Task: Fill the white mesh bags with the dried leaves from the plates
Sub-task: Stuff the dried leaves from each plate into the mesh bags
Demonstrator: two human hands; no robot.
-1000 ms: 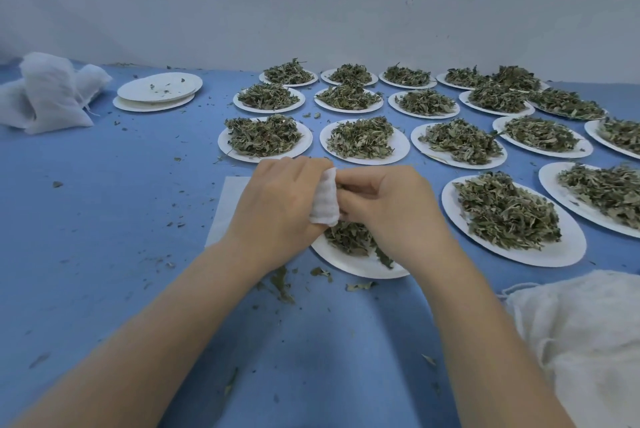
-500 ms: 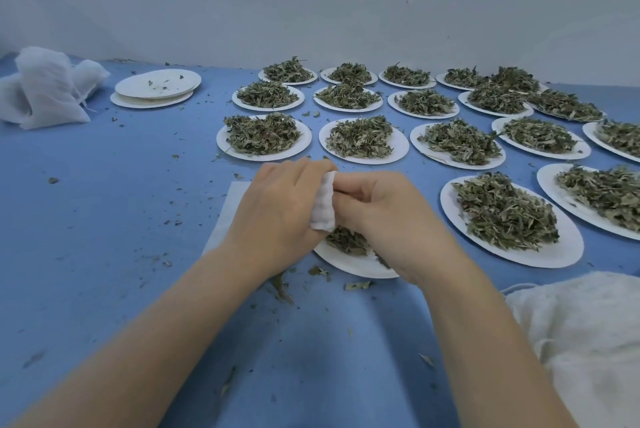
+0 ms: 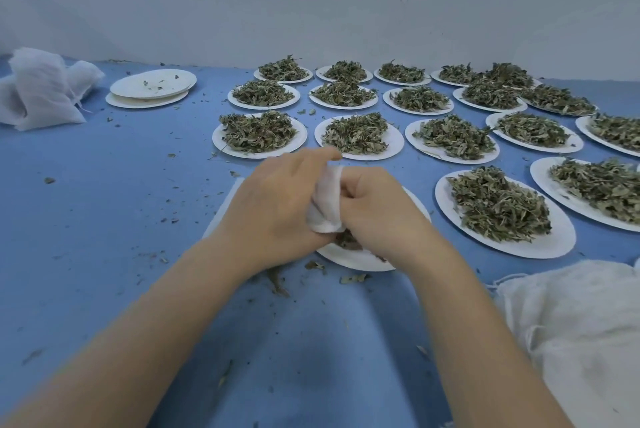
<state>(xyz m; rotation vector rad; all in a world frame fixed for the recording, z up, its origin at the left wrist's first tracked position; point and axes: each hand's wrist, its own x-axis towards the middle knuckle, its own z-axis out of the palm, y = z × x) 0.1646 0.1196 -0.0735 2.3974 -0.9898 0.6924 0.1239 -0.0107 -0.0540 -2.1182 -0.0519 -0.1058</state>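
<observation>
The mesh bag (image 3: 325, 204), soft white gauze bunched into a small wad, sits between both hands just above the nearest plate (image 3: 353, 259). I see my left hand (image 3: 277, 206) curled round it from the left, while my right hand (image 3: 377, 211) has its fingers bent in at the bag's mouth; whether they pinch leaves I can't tell. Crumbly dried leaves (image 3: 498, 204) heap on round white plates across the blue table (image 3: 104, 219). Filled bags (image 3: 41, 88) lie far left. I read no writing anywhere.
</observation>
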